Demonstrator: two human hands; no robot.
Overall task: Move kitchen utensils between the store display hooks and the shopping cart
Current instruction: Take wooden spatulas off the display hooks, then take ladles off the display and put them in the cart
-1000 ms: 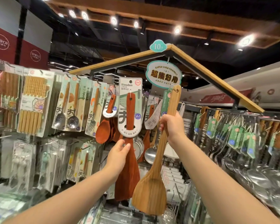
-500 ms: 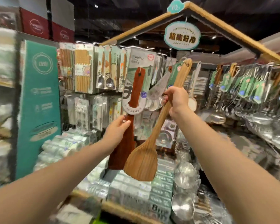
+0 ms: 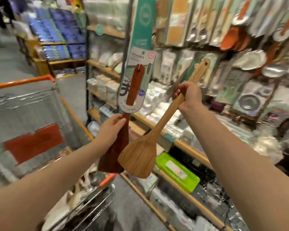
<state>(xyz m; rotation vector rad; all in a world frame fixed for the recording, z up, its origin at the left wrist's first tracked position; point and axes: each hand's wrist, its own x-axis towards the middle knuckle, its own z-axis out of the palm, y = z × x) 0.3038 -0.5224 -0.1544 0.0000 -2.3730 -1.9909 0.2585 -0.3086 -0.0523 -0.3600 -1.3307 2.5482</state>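
Observation:
My left hand (image 3: 111,130) grips a dark reddish-brown wooden turner (image 3: 117,147) below its white card label (image 3: 137,84), blade down. A light wooden spatula (image 3: 140,155) is held by its handle in my right hand (image 3: 188,97), tilted, with the blade overlapping the dark turner's blade. Both utensils hang in the air in front of the shelves. The shopping cart (image 3: 23,82) with an orange rim stands at the left and below my arms, with several wooden and metal items inside it. The display wall of hanging utensils (image 3: 232,30) is at the upper right, blurred.
Wooden shelves (image 3: 182,144) with packaged goods run along the right side. A bright green box (image 3: 178,170) lies on a low shelf. A teal sign panel (image 3: 142,22) stands on the rack's end. Blue packages (image 3: 62,34) fill a far shelf across the grey aisle floor.
The view has swung down and left, away from the hooks and toward the cart. Both hands have come away from the display, each carrying its utensil lower.

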